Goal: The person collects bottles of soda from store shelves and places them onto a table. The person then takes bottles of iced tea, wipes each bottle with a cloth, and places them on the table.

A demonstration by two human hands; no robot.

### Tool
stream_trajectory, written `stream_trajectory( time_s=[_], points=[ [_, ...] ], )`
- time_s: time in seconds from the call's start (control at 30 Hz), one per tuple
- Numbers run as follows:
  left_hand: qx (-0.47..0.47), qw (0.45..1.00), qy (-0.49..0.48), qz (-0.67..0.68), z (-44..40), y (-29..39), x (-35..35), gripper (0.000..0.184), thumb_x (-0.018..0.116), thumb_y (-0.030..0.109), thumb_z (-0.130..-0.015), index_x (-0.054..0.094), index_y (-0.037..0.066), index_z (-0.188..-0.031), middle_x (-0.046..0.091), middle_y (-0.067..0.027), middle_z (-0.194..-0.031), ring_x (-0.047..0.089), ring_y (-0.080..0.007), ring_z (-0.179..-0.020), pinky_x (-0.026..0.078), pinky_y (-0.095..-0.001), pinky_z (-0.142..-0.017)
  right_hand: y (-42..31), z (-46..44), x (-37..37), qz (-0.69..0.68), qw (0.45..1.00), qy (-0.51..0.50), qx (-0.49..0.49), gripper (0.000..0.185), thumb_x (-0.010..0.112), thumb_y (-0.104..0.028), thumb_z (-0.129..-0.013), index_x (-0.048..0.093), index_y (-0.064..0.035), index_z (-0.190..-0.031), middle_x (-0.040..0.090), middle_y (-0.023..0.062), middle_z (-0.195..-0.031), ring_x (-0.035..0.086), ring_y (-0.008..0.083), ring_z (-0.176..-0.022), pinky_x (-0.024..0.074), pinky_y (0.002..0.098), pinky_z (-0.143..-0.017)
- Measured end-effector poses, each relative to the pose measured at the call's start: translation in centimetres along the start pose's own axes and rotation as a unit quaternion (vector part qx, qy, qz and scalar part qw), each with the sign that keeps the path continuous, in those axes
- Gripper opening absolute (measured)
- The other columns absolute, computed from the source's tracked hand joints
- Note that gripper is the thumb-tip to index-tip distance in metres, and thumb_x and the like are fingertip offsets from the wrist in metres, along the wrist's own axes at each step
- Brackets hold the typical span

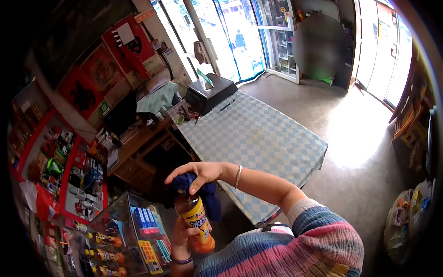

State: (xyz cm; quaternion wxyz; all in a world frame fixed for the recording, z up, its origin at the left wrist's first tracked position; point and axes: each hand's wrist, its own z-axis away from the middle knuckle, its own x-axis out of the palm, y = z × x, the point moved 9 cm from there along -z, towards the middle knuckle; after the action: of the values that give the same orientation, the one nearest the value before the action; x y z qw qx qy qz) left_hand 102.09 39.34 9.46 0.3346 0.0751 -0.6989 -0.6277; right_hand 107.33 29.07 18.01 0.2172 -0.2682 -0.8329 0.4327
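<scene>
Bottle (193, 213), amber, yellow-labelled, tilts, gripped by the left hand (183, 235); the right hand (203, 173) clasps navy cloth (212, 206) at its top.

Right arm (265, 184): bent, forearm reaching forward across the body. Right hand (203, 174): above the left, back upward, thumb and fingers spread in a clasp. Left hand (184, 233): fingers curled in a grip, wrist (181, 253) below.

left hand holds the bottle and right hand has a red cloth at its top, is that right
The cloth is dark blue, not red, in the head view; the left hand does hold the bottle, with the right hand and cloth at its top.
</scene>
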Motion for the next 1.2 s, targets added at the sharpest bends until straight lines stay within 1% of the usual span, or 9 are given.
stream_trajectory(
  time_s=[0.33,0.43,0.5,0.57,0.83,0.97,1.0,1.13,1.2],
  points=[
    [0.097,0.994,0.046,-0.037,-0.5,0.3,-1.0,0.069,0.073,0.047,-0.074,0.044,0.002,-0.117,0.061,-0.0114,-0.088,0.064,-0.0225,-0.076,0.054,-0.0322,-0.069,2.1,2.9,-4.4,-0.192,0.867,0.455,-0.068,0.033,0.053,-0.028,-0.094,0.052,-0.0037,-0.117,0.061,0.0038,-0.103,0.060,0.0133,-0.089,0.0501,0.0269,-0.078],
    [0.110,0.984,0.135,0.025,0.3,0.3,-3.5,0.076,0.064,0.062,-0.073,0.044,0.003,-0.116,0.061,-0.0081,-0.081,0.064,-0.0204,-0.070,0.055,-0.0294,-0.062,-3.1,2.7,-1.0,0.160,0.908,0.338,-0.187,0.037,0.049,-0.026,-0.095,0.047,-0.0065,-0.127,0.050,0.0119,-0.125,0.048,0.0238,-0.116,0.0356,0.0364,-0.100],
    [0.178,0.968,0.172,-0.036,0.0,2.0,-3.7,0.087,0.055,0.066,-0.078,0.030,0.004,-0.134,0.051,-0.0135,-0.117,0.057,-0.0230,-0.103,0.052,-0.0337,-0.083,-1.9,1.7,3.7,0.387,0.878,0.213,-0.186,0.041,0.046,-0.027,-0.096,0.045,-0.0081,-0.132,0.040,0.0169,-0.137,0.032,0.0311,-0.132,0.0218,0.0419,-0.109],
    [0.186,0.957,0.221,-0.006,-0.4,3.2,-2.7,0.097,0.048,0.067,-0.081,0.005,0.009,-0.146,0.021,-0.0126,-0.146,0.037,-0.0234,-0.129,0.040,-0.0362,-0.101,-0.9,1.9,6.1,0.433,0.842,0.246,-0.208,0.042,0.050,-0.023,-0.093,0.046,-0.0070,-0.132,0.037,0.0190,-0.138,0.029,0.0386,-0.132,0.0216,0.0470,-0.109],
    [0.122,0.959,0.161,0.198,-1.3,1.7,-5.9,0.098,0.052,0.067,-0.078,0.017,0.003,-0.144,0.039,-0.0137,-0.136,0.044,-0.0224,-0.123,0.044,-0.0352,-0.097,4.0,5.0,11.3,0.575,0.802,0.086,-0.138,0.049,0.068,-0.017,-0.077,0.054,-0.0116,-0.123,0.043,0.0156,-0.130,0.035,0.0398,-0.125,0.0337,0.0492,-0.102],
    [0.162,0.936,0.006,0.312,-2.6,2.8,-4.5,0.095,0.056,0.066,-0.076,0.030,0.000,-0.139,0.050,-0.0145,-0.125,0.047,-0.0231,-0.119,0.044,-0.0372,-0.097,1.8,4.7,9.4,0.536,0.798,0.214,-0.173,0.061,0.072,-0.011,-0.071,0.050,-0.0093,-0.128,0.038,0.0178,-0.131,0.036,0.0398,-0.124,0.0321,0.0485,-0.103],
    [0.214,0.952,0.174,0.133,-1.1,2.7,-6.5,0.093,0.050,0.069,-0.078,0.028,0.002,-0.139,0.045,-0.0131,-0.133,0.049,-0.0251,-0.116,0.044,-0.0365,-0.097,1.8,4.6,8.4,0.499,0.822,0.240,-0.133,0.069,0.070,-0.011,-0.075,0.038,-0.0090,-0.136,0.037,0.0200,-0.131,0.036,0.0385,-0.125,0.0301,0.0450,-0.105],
    [0.342,0.920,0.186,-0.042,-0.5,6.8,-3.7,0.099,0.056,0.072,-0.070,0.028,0.006,-0.138,0.042,-0.0134,-0.136,0.052,-0.0195,-0.111,0.046,-0.0362,-0.096,6.9,4.4,5.0,-0.129,0.967,0.201,0.091,0.082,0.071,-0.024,-0.082,0.018,-0.0122,-0.144,0.038,0.0128,-0.133,0.036,0.0208,-0.124,0.0312,0.0340,-0.104],
    [0.349,0.925,0.141,-0.054,-1.0,7.0,-2.1,0.099,0.056,0.072,-0.071,0.027,0.007,-0.139,0.041,-0.0136,-0.137,0.052,-0.0186,-0.110,0.047,-0.0350,-0.094,7.5,4.5,5.0,-0.088,0.984,0.145,0.055,0.088,0.073,-0.026,-0.080,0.015,-0.0134,-0.144,0.038,0.0130,-0.133,0.039,0.0212,-0.122,0.0320,0.0331,-0.104]
  ],
)
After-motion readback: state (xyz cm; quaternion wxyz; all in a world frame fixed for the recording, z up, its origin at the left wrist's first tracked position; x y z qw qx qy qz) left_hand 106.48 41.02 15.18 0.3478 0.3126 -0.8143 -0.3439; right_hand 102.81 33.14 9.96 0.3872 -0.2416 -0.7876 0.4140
